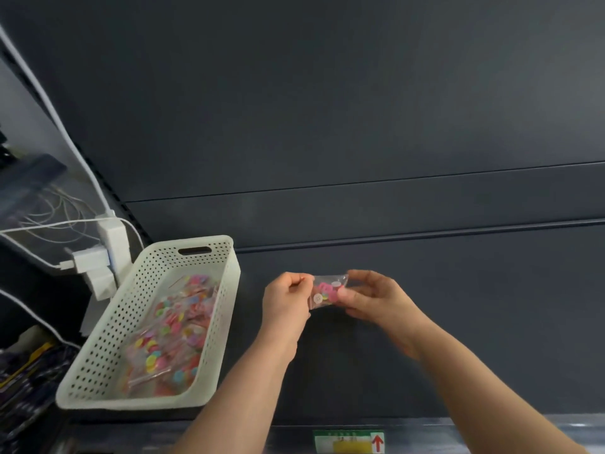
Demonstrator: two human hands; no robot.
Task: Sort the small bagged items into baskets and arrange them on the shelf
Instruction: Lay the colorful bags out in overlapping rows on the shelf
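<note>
Smooth matt dark grey on the shelf [442, 322] and its back panel [360, 93], painted metal by the look. Off-white perforated plastic, smooth and dull, for the basket [104, 342] at the shelf's left end; clear, glossy, crinkled film for the small bag [328, 291] and the bags [170, 335] in the basket, bright plastic buttons [318, 298] inside. Glossy white plastic on the plug adapters [93, 262] past the left edge.

Shop: dark shelf [425, 322], price label [348, 441]
</note>
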